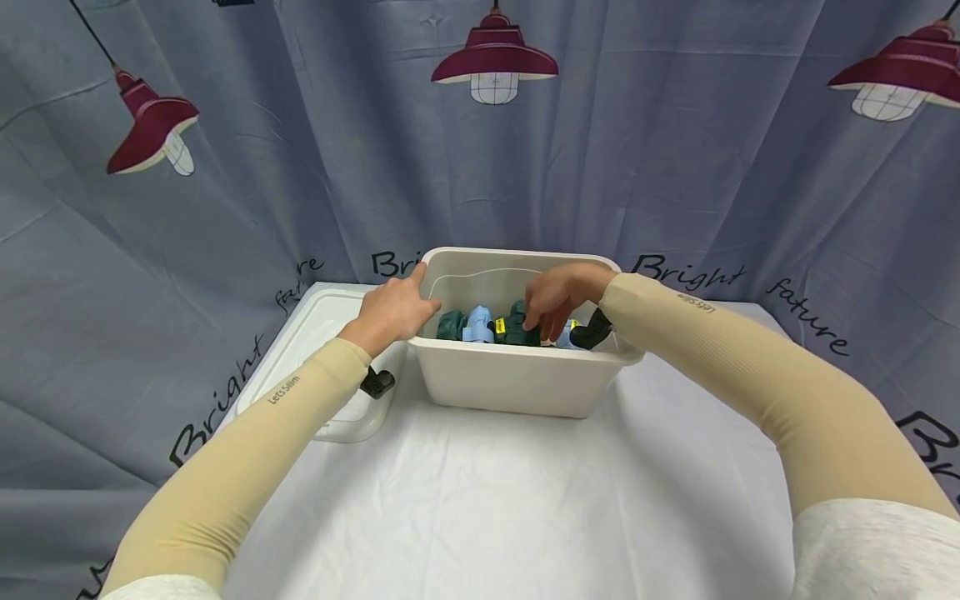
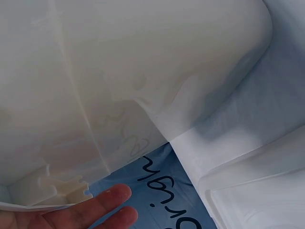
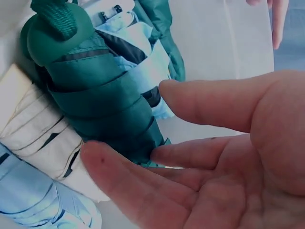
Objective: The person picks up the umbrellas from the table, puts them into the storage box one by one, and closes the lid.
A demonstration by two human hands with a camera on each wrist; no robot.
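Note:
A white plastic bin (image 1: 510,379) holds several folded umbrellas lying side by side. My right hand (image 1: 564,292) reaches into it, above a green umbrella (image 3: 100,95) with a green wrist strap. Thumb and fingers are spread at that umbrella's end, not closed round it. On one side lie a light blue umbrella (image 1: 477,325) and a dark green umbrella (image 1: 451,326). A cream umbrella (image 3: 45,136) and a blue umbrella (image 3: 33,191) lie on the other. My left hand (image 1: 393,312) rests at the bin's left rim with fingers extended.
Left of the bin, a white lid (image 1: 300,337) lies flat, partly under my left forearm. A white cloth covers the table (image 1: 510,500). Behind it hangs a grey-blue curtain (image 1: 360,167) with printed red lamps and lettering. Black wrist mounts (image 1: 377,383) sit below my wrists.

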